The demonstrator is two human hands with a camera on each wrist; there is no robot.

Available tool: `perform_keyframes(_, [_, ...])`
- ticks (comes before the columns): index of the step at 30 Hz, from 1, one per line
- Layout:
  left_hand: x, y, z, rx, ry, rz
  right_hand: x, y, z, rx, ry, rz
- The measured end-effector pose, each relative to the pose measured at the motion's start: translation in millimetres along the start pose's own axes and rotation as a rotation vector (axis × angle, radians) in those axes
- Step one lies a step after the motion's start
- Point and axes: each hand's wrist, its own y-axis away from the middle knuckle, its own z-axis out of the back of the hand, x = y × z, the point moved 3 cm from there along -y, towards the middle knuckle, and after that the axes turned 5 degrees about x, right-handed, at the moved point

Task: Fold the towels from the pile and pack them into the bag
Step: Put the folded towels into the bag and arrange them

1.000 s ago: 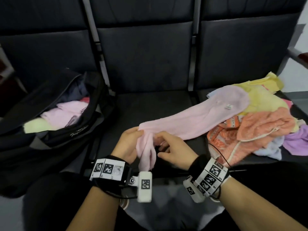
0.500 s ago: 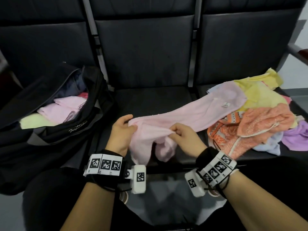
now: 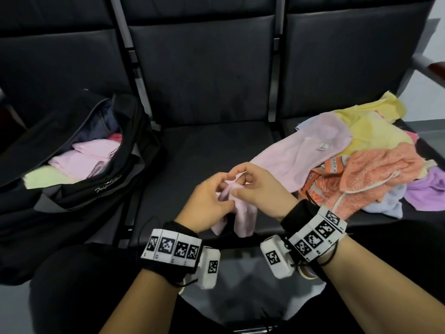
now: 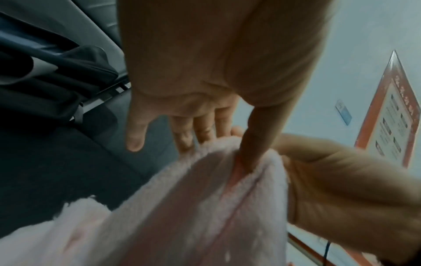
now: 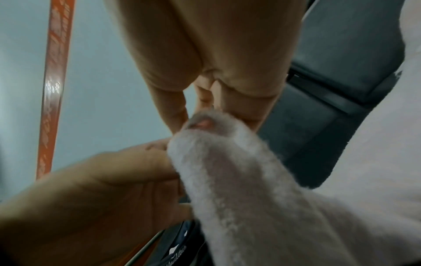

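Observation:
A long pale pink towel (image 3: 310, 150) stretches from the pile of towels (image 3: 375, 169) on the right seat across to the middle seat, its near end hanging over the seat's front edge. My left hand (image 3: 212, 201) and right hand (image 3: 255, 189) meet at that near end. The left thumb and fingers pinch the towel's edge (image 4: 227, 180), and the right thumb and fingers pinch the same bunched corner (image 5: 205, 129). The black bag (image 3: 72, 165) lies open on the left seat with folded pink and pale green towels inside.
A row of dark padded seats (image 3: 204, 145) with metal frame posts between the backrests. The pile holds yellow, orange, purple and light blue towels. An armrest (image 3: 428, 66) juts out at the far right. My dark-clad knees are below the seat edge.
My hands, spread apart along the towel's edge half a second ago, have come together, bringing the towel's near end into one bunch. The head view has shifted slightly.

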Motion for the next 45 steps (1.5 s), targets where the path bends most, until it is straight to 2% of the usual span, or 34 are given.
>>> perform_keyframes(2, [1.2,0.5,-2.3,-0.048,-0.034,0.03,-1.6,4.8,0.0,0.04,0.041,-0.014])
perform_keyframes(6, [9.8,3.8,6.1,-0.211,0.023,-0.009,-17.5,16.2,6.5,0.041,0.42,-0.015])
perform_keyframes(9, [17.2,6.3,20.3,-0.335,0.093,-0.029,-31.1,22.4,20.6,-0.07,0.538,-0.056])
perform_keyframes(11, [27.5,7.7,27.3,-0.373,0.132,0.013,-33.0,25.4,31.9,-0.179,0.426,-0.034])
perform_keyframes(13, [40.0,7.7,28.4,-0.346,0.106,0.1,-26.7,24.7,36.2,-0.232,0.235,0.028])
perform_keyframes(15, [52.0,7.9,23.9,-0.282,0.017,0.211,-16.4,20.9,31.8,-0.235,0.165,0.079])
perform_keyframes(17, [53.0,11.0,19.2,-0.233,-0.04,0.253,-7.9,17.0,22.1,-0.201,0.18,0.103])
perform_keyframes(21, [21.4,15.0,12.6,-0.152,0.104,0.091,-0.6,14.0,1.4,-0.156,0.236,0.11])
perform_keyframes(24, [-5.0,16.4,8.5,-0.067,0.115,-0.046,0.3,11.8,-9.0,-0.132,0.265,0.117])
perform_keyframes(35, [-5.2,19.6,12.9,-0.175,0.043,-0.156,-4.2,15.8,-9.7,-0.091,0.252,0.096])
perform_keyframes(37, [-4.9,20.5,15.4,-0.218,0.076,-0.17,-6.6,16.7,-7.1,-0.073,0.31,0.103])
perform_keyframes(39, [-4.7,22.6,24.4,-0.294,0.203,-0.18,-10.4,18.0,-2.0,-0.061,0.401,0.107])
perform_keyframes(45, [-2.2,34.5,75.9,-0.617,0.347,-0.268,-32.7,31.3,42.3,-0.092,0.648,0.06])
